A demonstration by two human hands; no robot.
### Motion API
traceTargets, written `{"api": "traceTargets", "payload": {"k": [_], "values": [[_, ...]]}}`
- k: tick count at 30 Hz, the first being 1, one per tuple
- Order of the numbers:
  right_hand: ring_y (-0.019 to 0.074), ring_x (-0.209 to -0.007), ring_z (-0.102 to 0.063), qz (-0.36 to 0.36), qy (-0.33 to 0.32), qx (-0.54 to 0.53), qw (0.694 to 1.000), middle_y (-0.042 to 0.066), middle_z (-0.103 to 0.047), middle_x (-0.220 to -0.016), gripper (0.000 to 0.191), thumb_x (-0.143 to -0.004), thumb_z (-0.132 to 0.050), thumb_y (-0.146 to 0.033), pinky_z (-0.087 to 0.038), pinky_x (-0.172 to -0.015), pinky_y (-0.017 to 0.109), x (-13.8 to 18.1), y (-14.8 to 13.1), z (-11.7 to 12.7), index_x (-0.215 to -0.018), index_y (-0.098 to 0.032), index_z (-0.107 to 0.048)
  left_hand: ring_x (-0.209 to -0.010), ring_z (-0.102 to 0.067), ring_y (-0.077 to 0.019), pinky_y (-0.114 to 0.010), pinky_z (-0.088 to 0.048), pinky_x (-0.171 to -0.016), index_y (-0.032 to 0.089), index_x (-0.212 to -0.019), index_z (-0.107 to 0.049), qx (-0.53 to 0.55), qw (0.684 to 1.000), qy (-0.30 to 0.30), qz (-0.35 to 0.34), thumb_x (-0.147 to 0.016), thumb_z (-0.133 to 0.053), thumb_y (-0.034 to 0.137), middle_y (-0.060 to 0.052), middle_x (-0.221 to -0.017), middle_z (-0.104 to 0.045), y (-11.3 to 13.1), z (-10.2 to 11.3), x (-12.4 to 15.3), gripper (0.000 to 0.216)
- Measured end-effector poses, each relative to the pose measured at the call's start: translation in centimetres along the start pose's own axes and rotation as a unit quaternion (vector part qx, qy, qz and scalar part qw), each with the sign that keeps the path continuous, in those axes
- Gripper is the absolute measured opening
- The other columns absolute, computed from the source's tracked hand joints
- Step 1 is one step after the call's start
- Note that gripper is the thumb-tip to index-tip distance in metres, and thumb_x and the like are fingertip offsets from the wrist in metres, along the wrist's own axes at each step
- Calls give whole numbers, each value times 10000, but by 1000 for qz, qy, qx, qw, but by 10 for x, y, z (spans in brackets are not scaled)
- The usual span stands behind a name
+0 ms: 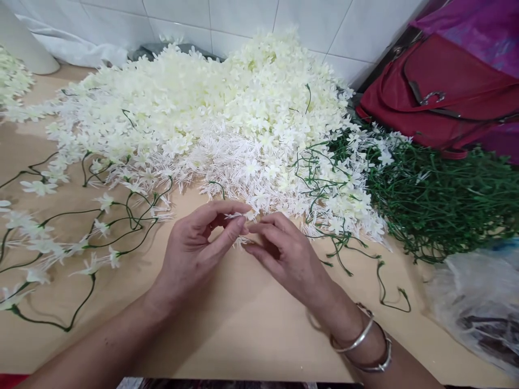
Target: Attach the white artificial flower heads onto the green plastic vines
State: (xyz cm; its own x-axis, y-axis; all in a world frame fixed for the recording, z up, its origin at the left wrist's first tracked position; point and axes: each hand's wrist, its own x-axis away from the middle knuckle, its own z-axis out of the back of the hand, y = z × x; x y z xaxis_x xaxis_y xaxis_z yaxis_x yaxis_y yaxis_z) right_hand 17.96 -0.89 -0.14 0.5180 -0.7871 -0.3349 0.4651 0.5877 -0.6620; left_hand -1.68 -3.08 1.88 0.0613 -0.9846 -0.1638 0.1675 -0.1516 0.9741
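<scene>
My left hand [206, 240] pinches a small white artificial flower [240, 241] between thumb and forefinger, most of it hidden by the fingers. Close against it, my right hand [286, 251] has its fingertips drawn together at the same flower. Just beyond both hands rises a large heap of white and pale yellow artificial flowers [211, 102]. Left of my left hand lie several green stems fitted with white flowers [91, 265]. A bare green stem [391, 308] rests on the table right of my right hand.
Dark green stems [441, 194] are piled at the right. Behind them sits a red handbag [450, 92], with a clear plastic bag [478, 302] at the right front. A white tiled wall [243, 19] closes off the back of the brown table [227, 335].
</scene>
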Motion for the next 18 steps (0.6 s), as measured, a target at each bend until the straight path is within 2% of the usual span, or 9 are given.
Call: {"api": "traceTargets", "payload": {"k": [5, 11, 14, 18], "values": [[208, -870, -625, 21, 9, 83, 996, 81, -676, -961, 131, -1001, -613, -90, -531, -768, 368, -2, -1, -5, -999, -160, -724, -747, -783, -143, -227, -623, -768, 208, -1077, -767, 71, 995, 12, 72, -965, -736, 330, 4, -776, -810, 1, -6, -4, 168], [241, -983, -668, -25, 129, 79, 988, 97, -690, -1038, 166, -993, -606, -76, -565, -859, 434, 0, 7, 13, -1063, -196, -697, -786, -820, -193, -292, -653, -827, 206, -1074, -792, 106, 990, 17, 94, -945, -762, 379, -23, -809, -835, -1, -7, -7, 218], [243, -1047, -667, 26, 179, 73, 981, 102, -689, -1089, 243, -982, -641, -79, -577, -898, 441, 0, -2, 17, -1163, -237, -679, -809, -822, -208, -308, -654, -855, 209, -1094, -800, 109, 989, -6, 98, -933, -772, 377, -33, -853, -842, 0, -9, -5, 234], [217, -970, -671, 92, 163, 110, 976, 87, -693, -1063, 275, -981, -676, -99, -571, -828, 405, 0, -14, 16, -1203, -260, -677, -895, -808, -220, -316, -646, -873, 221, -1109, -817, 84, 991, -55, 93, -940, -755, 370, -52, -984, -848, -3, -13, 0, 234]]}}
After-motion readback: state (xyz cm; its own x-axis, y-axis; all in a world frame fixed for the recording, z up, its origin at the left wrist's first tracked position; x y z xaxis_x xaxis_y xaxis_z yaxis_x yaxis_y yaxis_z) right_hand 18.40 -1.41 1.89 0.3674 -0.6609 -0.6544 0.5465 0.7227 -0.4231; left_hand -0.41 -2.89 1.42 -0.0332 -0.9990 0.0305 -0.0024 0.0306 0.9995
